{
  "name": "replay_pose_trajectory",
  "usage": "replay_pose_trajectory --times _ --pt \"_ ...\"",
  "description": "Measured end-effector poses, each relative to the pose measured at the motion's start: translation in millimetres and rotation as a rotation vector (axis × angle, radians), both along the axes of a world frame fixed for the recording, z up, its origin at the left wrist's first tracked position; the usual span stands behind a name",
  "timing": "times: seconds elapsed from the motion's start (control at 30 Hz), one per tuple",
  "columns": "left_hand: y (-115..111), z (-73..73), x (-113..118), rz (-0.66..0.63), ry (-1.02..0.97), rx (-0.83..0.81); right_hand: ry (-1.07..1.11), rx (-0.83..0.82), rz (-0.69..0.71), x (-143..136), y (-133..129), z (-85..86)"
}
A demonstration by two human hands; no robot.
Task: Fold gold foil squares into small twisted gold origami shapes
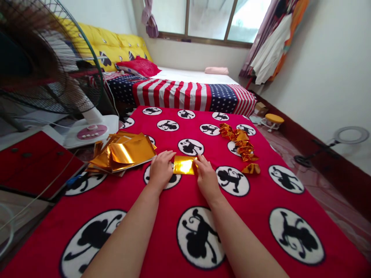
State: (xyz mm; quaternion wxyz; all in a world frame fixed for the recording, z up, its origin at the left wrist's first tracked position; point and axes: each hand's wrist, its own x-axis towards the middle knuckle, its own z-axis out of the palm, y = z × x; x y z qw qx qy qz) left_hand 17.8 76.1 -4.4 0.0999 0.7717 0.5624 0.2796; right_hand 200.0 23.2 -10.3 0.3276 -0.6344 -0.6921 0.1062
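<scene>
A small shiny gold foil sheet (184, 165) lies on the red cloth with black monkey figures (168, 239). My left hand (162, 168) touches its left edge, fingers together and pointing forward. At the right edge, my right hand (205, 174) has its thumb and fingertips closed on the foil. Left of my hands sits a loose pile of larger gold sheets (130, 151). Several folded gold foil pieces (245, 146) form a row on the right, with one piece (251, 168) at its near end.
A running fan (92, 129) stands at the left, beside a dark red board (37, 162). Behind the cloth is a bed with a striped and starred cover (174, 92). On the right floor are a yellow stool (274, 118) and a ring-shaped stand (351, 135).
</scene>
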Motion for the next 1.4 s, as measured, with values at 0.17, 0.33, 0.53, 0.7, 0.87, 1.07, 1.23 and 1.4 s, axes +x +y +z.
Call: replay_pose_trajectory --times 0.17,0.33,0.53,0.7,0.87,1.07,1.23,1.4 --pt "2 0.9 -2 -0.074 -0.055 0.016 0.146 0.158 -0.087 4 4 -4.8" --pt "3 0.9 -1 -0.108 -0.040 0.009 0.145 0.246 -0.079 3 -3 1.3" --pt "5 -0.9 -2 -0.120 -0.059 0.012 0.073 0.243 -0.047 -7 -15 10.3" --pt "5 0.2 -2 -0.144 -0.195 -0.035 0.071 0.271 -0.077 -8 -12 4.7" --pt "2 0.7 1 -0.158 -0.352 -0.105 0.067 0.229 -0.115 -7 -14 4.5" --pt "-3 2.2 8 -0.120 -0.587 -0.171 0.064 0.135 0.035 -18 -23 15.3" --pt "-6 8.0 13 -0.133 -0.851 -0.255 -0.001 0.173 0.089 -27 -21 15.1" --pt "-6 11.1 12 -0.186 -0.988 -0.279 0.378 0.328 0.037 -20 -16 13.0"
